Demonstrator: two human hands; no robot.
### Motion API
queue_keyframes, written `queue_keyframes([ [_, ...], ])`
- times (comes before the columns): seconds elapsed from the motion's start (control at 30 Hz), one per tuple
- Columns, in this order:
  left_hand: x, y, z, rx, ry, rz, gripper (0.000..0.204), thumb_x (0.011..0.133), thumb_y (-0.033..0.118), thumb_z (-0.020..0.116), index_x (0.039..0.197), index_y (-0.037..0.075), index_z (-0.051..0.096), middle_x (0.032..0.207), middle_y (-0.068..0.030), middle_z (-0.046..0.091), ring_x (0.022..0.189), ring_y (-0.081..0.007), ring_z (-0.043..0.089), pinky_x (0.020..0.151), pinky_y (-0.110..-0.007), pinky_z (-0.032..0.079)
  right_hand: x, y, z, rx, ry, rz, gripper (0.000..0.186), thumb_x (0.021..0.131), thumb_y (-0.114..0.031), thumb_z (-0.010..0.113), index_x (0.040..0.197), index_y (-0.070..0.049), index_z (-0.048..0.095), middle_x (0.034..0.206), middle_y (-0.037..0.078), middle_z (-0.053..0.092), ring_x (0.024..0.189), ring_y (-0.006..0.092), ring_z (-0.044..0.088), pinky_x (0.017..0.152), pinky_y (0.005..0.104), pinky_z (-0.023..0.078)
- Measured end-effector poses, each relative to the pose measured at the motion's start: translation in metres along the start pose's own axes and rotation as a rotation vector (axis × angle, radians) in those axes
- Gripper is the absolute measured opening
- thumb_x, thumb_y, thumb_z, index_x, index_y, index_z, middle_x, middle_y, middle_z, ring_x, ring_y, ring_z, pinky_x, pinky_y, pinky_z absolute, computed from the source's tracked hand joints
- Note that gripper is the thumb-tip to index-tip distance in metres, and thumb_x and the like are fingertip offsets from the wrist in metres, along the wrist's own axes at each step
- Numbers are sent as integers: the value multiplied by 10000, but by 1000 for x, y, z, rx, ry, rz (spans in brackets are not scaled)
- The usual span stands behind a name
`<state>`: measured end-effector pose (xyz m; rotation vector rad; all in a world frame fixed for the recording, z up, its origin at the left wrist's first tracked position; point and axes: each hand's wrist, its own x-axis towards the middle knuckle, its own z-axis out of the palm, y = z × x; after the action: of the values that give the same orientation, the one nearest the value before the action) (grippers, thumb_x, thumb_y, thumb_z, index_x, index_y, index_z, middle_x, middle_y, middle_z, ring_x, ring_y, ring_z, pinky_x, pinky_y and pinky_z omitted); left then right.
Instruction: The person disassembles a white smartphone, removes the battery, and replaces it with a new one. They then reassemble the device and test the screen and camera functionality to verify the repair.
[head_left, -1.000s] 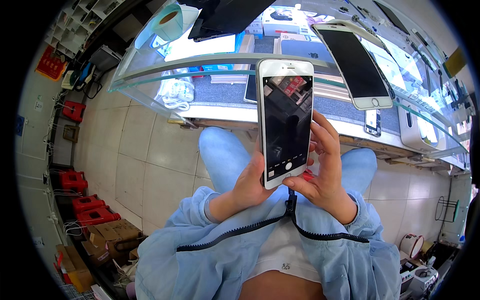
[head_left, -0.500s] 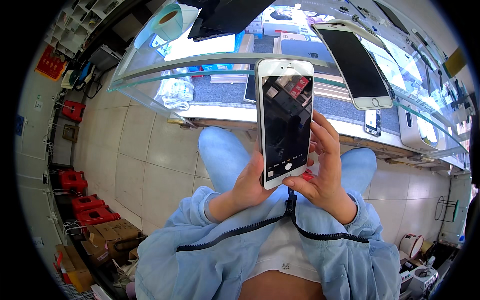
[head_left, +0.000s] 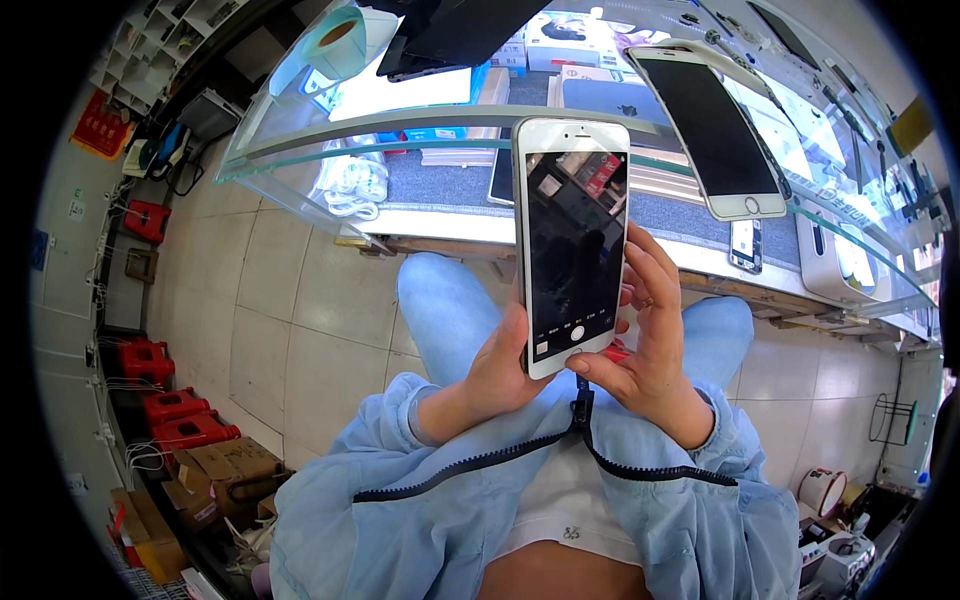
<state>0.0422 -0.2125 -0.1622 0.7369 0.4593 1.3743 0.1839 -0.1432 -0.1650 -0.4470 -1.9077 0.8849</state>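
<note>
A white-framed smartphone (head_left: 574, 250) stands upright between my hands, its screen showing a camera view with a round shutter button. My left hand (head_left: 497, 365) grips its lower left edge, the fingers mostly hidden behind it. Along the right edge my right hand (head_left: 648, 340) wraps its fingers, and the thumb lies at the lower edge near the home button. Something red shows behind the phone by the right palm. A second white-framed phone (head_left: 712, 135) with a dark screen rests on the glass counter top, beyond my right hand.
The glass display counter (head_left: 400, 118) spans the front, with boxes and a bundled white cable (head_left: 352, 185) inside. On top lie a label roll (head_left: 338, 42) and a dark flat device (head_left: 450, 35). Red cases (head_left: 190, 430) and cardboard boxes (head_left: 228, 470) line the left wall. A small phone (head_left: 746, 245) lies at right.
The picture on the held phone's screen has shifted slightly. Both hands keep the same hold, and the phone has barely moved.
</note>
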Motion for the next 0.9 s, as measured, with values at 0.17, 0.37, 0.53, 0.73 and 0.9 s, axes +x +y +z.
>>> queue_keyframes([
  [0.17, -1, -2, -5, 46, -15, -6, 858, 854, 692, 233, 1403, 34, 195, 1344, -234, 367, 1178, -365, 463, 962, -473, 418, -2, 0, 1, 49, 37, 9, 927, 652, -331, 803, 1349, -2, 290, 1376, 240, 303, 1187, 338, 439, 852, 366, 463],
  [0.37, -1, 8, 0, -11, -32, -74, 909, 829, 730, 204, 1413, 35, 172, 1333, -240, 382, 1153, -354, 491, 921, -470, 444, -3, -3, 3, 233, 146, -14, 887, 739, -367, 738, 1359, 34, 246, 1349, 223, 390, 1063, 302, 557, 845, 352, 476],
  [0.53, 0, 10, 0, -37, -33, -81, 922, 819, 746, 173, 1417, 45, 170, 1343, -241, 378, 1127, -346, 518, 800, -413, 490, -5, -1, 2, 117, 163, -53, 791, 784, -342, 699, 1335, 43, 282, 1322, 225, 430, 1026, 287, 583, 806, 334, 488],
  [0.73, 0, 13, 2, -49, 0, -89, 927, 812, 756, 152, 1418, 56, 181, 1339, -254, 384, 1103, -338, 535, 720, -369, 487, -5, -4, 1, 134, 183, -47, 640, 826, -258, 658, 1291, 37, 333, 1316, 232, 430, 1058, 280, 566, 761, 318, 498],
  [0.9, -1, 15, 1, -44, -3, -93, 922, 815, 752, 141, 1415, 53, 195, 1320, -269, 401, 1101, -344, 533, 721, -371, 486, -5, -1, 2, 184, 173, -75, 588, 825, -223, 662, 1260, 19, 349, 1334, 262, 378, 1076, 295, 551, 775, 319, 496],
])
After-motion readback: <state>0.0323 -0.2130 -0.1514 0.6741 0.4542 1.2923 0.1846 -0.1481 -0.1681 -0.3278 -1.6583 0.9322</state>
